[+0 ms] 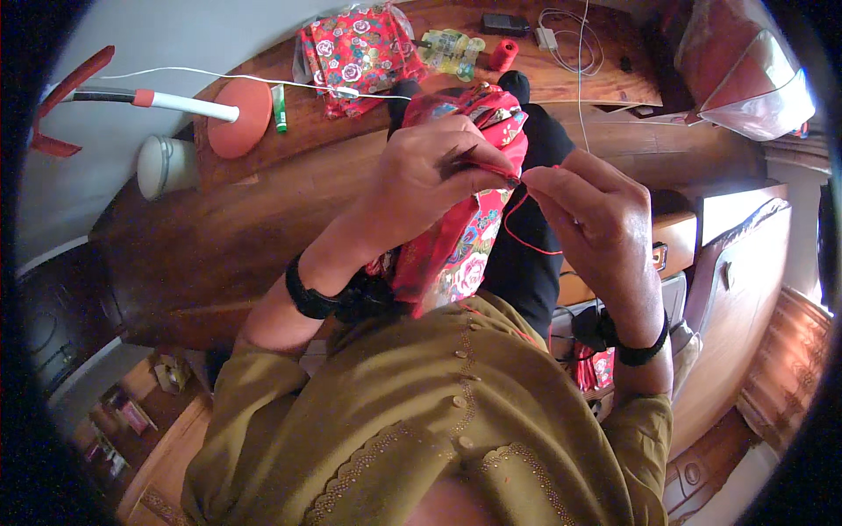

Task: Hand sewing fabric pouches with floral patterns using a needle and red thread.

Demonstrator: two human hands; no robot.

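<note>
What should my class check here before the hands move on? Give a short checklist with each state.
1. Left hand pinching red cloth: ok.
2. Right hand closed at the fingertips: ok.
3. What the right hand pinches: cannot tell, too small.
4. Red thread pulled taut: not ok, it curves slack beside the cloth.
5. Red spool on the table, apart from both hands: ok.

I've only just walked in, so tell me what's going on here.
Someone in an olive top has red flowered cloth at the lap. The left hand pinches a bit of it, and the right hand has its fingers pinched together close by. Red thread curves below them; exactly what the right hand grips is too small to tell. A flowered bundle and a red spool sit on the table.
</note>
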